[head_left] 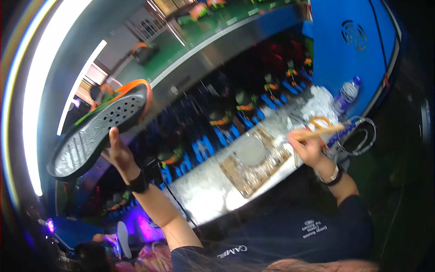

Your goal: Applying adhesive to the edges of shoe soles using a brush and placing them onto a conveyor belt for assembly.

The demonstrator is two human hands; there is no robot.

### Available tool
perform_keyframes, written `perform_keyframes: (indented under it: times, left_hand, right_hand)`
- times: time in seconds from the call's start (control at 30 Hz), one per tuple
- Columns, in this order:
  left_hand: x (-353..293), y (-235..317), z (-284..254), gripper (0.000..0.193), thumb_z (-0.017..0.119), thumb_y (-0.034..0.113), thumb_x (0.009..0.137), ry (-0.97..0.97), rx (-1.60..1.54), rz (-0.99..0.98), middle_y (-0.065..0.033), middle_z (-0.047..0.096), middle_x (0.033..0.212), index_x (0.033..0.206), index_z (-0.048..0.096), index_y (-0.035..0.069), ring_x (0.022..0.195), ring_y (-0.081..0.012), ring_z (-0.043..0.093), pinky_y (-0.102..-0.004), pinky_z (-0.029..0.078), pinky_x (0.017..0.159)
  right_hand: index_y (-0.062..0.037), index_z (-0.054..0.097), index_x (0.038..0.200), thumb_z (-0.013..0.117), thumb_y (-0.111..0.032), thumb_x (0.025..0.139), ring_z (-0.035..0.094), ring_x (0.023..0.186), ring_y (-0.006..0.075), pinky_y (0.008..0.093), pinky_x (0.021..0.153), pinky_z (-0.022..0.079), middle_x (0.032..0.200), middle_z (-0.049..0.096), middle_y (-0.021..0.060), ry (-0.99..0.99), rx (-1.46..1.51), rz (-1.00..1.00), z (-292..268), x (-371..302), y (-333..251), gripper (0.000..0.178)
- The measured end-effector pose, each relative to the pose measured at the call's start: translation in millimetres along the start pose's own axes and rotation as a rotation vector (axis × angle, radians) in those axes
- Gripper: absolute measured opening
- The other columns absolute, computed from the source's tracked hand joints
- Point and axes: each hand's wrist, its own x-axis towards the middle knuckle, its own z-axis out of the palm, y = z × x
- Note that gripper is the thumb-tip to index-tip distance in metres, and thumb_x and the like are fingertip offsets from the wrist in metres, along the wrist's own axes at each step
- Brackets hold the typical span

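Note:
Raised at the left, a dark grey shoe sole [97, 129] is gripped by my left hand [120, 156], thumb against its near edge. One end of its face has a cluster of round holes; the other has slanted grooves. Orange and green show along its far edge. Over the right part of the bench, my right hand [310, 147] is closed around a wooden-handled brush [324, 132], its handle pointing right; the bristles cannot be made out. Between the hands, a round whitish bowl [250, 151] rests on a stained cardboard piece [235, 177].
Behind the bench [199, 192], orange-and-black shoes [247, 102] stand in a row on blue holders. White crumpled material [319, 104] and a purple-capped bottle [349, 93] are at the right by a blue panel [349, 54]. Another person's hand is near a pale sole [123, 240] at lower left.

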Motion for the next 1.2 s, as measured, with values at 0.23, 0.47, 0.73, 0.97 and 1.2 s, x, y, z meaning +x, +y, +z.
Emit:
perform_keyframes:
  times: [0.23,0.47,0.73,0.97,1.2]
  left_hand:
    - [-193,-4,-28,0.072,0.05,0.052,0.071,-0.087,-0.346,-0.567,-0.0166,0.048,0.108,0.115,0.038,-0.004,0.094,-0.0273,0.051,-0.0394,0.043,0.081]
    - [-273,1,-42,0.076,0.053,0.055,0.071,0.016,-0.702,-0.81,-0.0162,0.048,0.111,0.119,0.036,-0.001,0.098,-0.0273,0.05,-0.0384,0.042,0.082]
    - [-266,-4,-56,0.065,0.067,0.034,0.068,0.172,-0.548,-0.726,-0.0127,0.049,0.107,0.113,0.039,-0.004,0.097,-0.023,0.049,-0.0344,0.038,0.085]
    - [-232,4,-24,0.056,0.074,0.016,0.061,-0.025,-0.333,-0.579,-0.0094,0.053,0.101,0.106,0.047,-0.003,0.092,-0.0181,0.051,-0.0303,0.039,0.081]
    - [-199,33,6,0.038,0.07,-0.003,0.056,-0.324,-0.148,-0.457,-0.0076,0.06,0.088,0.092,0.057,-0.002,0.082,-0.0151,0.056,-0.0269,0.043,0.074]
  right_hand:
    - [0.001,0.057,0.079,0.059,-0.01,0.075,0.045,0.048,0.004,0.0193,0.044,0.034,0.058,0.054,0.0006,-0.193,-0.05,0.203,53,20,47,0.011]
    - [0.0021,0.058,0.076,0.06,-0.012,0.075,0.045,0.047,0.0074,0.0217,0.045,0.036,0.056,0.053,0.0039,-0.288,-0.225,0.174,70,9,67,0.014]
    - [0.0004,0.056,0.08,0.058,-0.011,0.077,0.044,0.055,0.003,0.0185,0.048,0.036,0.064,0.052,-0.0003,-0.319,-0.215,0.206,70,4,39,0.012]
    - [0.0,0.056,0.081,0.058,-0.011,0.078,0.044,0.055,0.0031,0.0182,0.048,0.035,0.063,0.051,-0.001,-0.434,-0.144,0.301,64,2,29,0.012]
    - [-0.0011,0.055,0.084,0.056,-0.005,0.079,0.046,0.062,0.003,0.0174,0.053,0.037,0.074,0.053,0.0007,-0.438,0.219,0.239,77,-6,-31,0.007]
